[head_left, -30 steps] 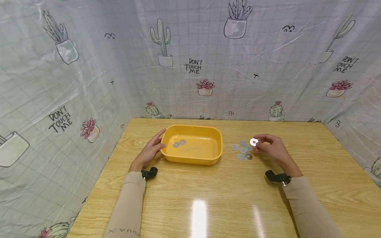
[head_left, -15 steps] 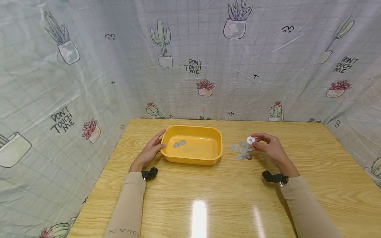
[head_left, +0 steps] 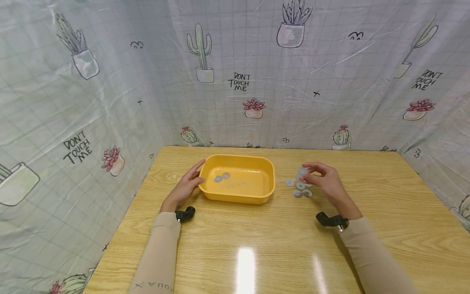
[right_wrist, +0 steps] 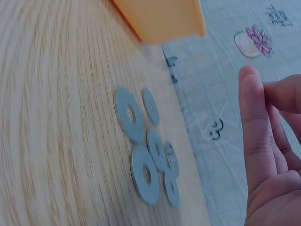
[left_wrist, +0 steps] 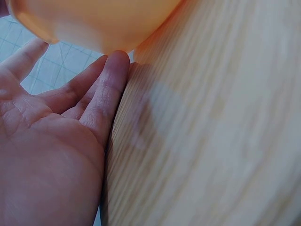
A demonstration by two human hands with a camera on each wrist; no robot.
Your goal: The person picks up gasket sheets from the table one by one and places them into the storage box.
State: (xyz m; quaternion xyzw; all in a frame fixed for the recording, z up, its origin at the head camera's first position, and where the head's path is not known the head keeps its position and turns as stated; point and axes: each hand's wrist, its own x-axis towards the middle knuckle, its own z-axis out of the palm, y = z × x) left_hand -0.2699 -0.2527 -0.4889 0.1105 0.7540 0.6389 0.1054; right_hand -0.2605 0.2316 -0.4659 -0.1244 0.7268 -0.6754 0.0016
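Observation:
My left hand (head_left: 183,188) holds the left end of a yellow plastic tray (head_left: 236,199), its thumb over the rim and fingers against the outer wall. Inside the tray, toward the left, lie two flat metal washers (head_left: 218,179). Between thumb and fingertips my right hand (head_left: 326,182) pinches another washer (head_left: 302,171), raised over the loose pile right of the tray. That pile has several grey washers (right_wrist: 145,174) lying flat on the table, some touching or overlapping. In the right wrist view the fingers hide nearly all of the pinched washer.
The wooden table (head_left: 220,241) ends at the back and left against a hanging sheet (head_left: 220,106) printed with cacti. A dark wrist camera (head_left: 330,219) sits on my right wrist, and a similar camera (head_left: 185,214) on my left.
My right hand has moved left with the pinched washer, from the pile's right side to above it. The washer has tilted in the fingers. My left hand and the tray stay in place.

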